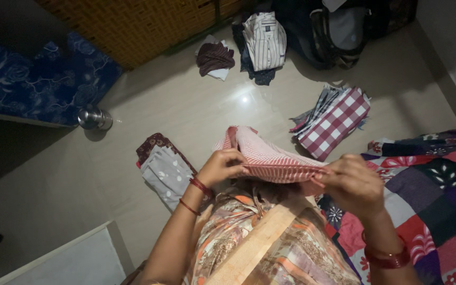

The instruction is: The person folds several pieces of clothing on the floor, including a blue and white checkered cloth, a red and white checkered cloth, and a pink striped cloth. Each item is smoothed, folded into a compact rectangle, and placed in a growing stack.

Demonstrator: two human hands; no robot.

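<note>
Held at mid-frame, just below centre: a pink-and-white checked cloth (270,155), stretched between both hands above the lap. Left hand (221,166) closed on the cloth's left edge, fingers curled over and thumb tucked under, a firm pinch. Right hand (352,184) likewise clamped on the right end, fingertips bunched tight on the folded edge. Best handled, by the look of it, with both pinches level and the edge kept taut, so the upper flap drapes evenly instead of bunching; corners worth matching before any crease is pressed in, and the cloth kept clear of the lap while it hangs. Red bangles at both wrists, close to the fabric but not snagging it. Just left of centre on the pale floor (196,105), a folded grey spotted garment (167,171) lying over a dark maroon one, near the left hand. Right of centre, a folded stack topped by a red-and-white checked piece (336,124), close behind the held cloth. At top centre, a striped shirt (265,39) and a dark brown bundle (215,57), well apart. At right edge, a patchwork quilt (434,184) in bright colours, touching the person's right side and crowding that elbow. Small steel pot (95,117) at left, beside a blue floral cover (38,79); a dark bag (339,31) at top right. Light dim, finer detail hard to tell.
</note>
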